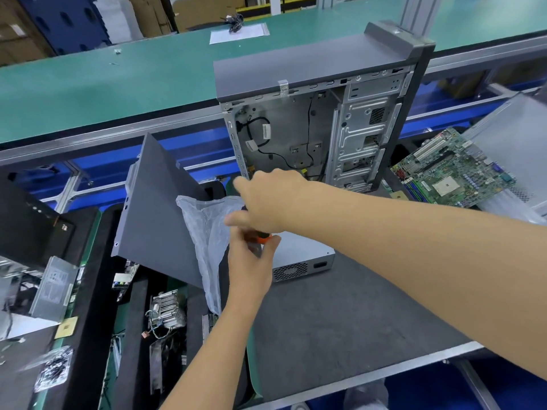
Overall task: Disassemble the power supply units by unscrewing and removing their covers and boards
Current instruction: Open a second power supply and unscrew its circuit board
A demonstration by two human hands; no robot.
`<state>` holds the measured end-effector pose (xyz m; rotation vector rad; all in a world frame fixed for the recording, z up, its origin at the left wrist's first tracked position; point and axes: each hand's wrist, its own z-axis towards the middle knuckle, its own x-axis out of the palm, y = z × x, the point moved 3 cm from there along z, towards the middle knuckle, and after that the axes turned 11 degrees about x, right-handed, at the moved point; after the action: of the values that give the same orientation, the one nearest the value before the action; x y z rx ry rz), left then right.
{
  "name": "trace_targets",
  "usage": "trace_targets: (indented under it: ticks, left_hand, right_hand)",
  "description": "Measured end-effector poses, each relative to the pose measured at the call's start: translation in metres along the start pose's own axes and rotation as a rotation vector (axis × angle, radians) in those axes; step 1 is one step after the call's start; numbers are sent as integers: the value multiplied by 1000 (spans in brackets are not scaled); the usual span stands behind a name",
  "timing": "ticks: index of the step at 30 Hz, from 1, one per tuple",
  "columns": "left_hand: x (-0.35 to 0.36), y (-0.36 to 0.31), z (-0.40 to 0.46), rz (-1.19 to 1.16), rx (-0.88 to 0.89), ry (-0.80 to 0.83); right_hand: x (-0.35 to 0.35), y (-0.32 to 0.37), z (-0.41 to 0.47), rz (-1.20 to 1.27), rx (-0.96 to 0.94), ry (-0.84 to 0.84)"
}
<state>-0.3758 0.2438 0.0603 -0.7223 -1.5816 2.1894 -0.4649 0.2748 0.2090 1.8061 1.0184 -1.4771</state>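
You have two hands in view, the left hand (pixel 251 255) and the right hand (pixel 266 199), with one orange-handled tool (pixel 262 238) between them. On the mat (pixel 340 321) you have one open case (pixel 319 113), two power supplies (pixel 302 257) (pixel 53 285) and one motherboard (pixel 450 170). You also have one grey panel (pixel 157 214), one plastic bag (pixel 204 232), one heatsink (pixel 167 309) and one bag of screws (pixel 54 368).

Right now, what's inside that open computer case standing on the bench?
Inside the open computer case I see black cables and an empty metal drive cage. The right hand covers its lower left corner.
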Motion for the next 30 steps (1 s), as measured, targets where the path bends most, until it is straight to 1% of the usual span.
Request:
trace_targets:
  ticks: [2, 5, 8, 12, 14, 16, 19, 21, 23, 25, 27, 30]
  left_hand:
    - [5, -7, 0, -37, 0, -15]
    - [7, -7, -1, -51, -31, -54]
    - [5, -5, -7, -27, -19, -44]
    - [3, 1, -12, 68, 96, 28]
    - [5, 2, -12, 89, 72, 78]
    - [5, -1, -12, 80, 28, 68]
    - [8, -6, -9, 28, -9, 5]
    - [10, -8, -6, -25, -32, -17]
    - [11, -3, -6, -37, -21, -7]
    - [7, 12, -12, 9, -14, 4]
    - [-2, 34, -23, 106, -20, 5]
    - [-12, 64, -40, 218, -70, 41]
  right_hand:
    - [0, -1, 2, -80, 47, -14]
    - [0, 1, 0, -89, -5, -18]
    - [1, 1, -4, -75, -70, 51]
    - [0, -1, -9, -93, -86, 182]
    - [-1, 0, -9, -84, -108, 216]
    - [0, 0, -10, -56, -121, 228]
    - [5, -2, -9, -9, -48, 190]
    - [6, 0, -7, -67, -6, 113]
    - [9, 2, -6, -127, -15, 53]
    - [10, -3, -6, -107, -6, 10]
    - [13, -10, -5, -64, -23, -7]
    - [19, -22, -2, 76, -97, 29]
